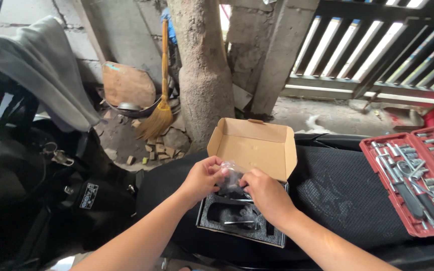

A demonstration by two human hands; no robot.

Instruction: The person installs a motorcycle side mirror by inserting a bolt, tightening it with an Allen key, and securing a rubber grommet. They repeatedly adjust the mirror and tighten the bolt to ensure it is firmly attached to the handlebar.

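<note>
The motorcycle seat [337,195] works as the bench here — red socket set tray [418,175] open on it at right, cardboard box [252,150] flap-up in the middle with dark parts in foam, and left hand [202,178] and right hand [267,193] both pinching a clear plastic bag [232,175] just over it.

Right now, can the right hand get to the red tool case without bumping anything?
Probably yes. The right hand is busy pinching a clear plastic bag over the open cardboard box, but only bare black seat lies between it and the red tool case, whose lid is open.
</note>
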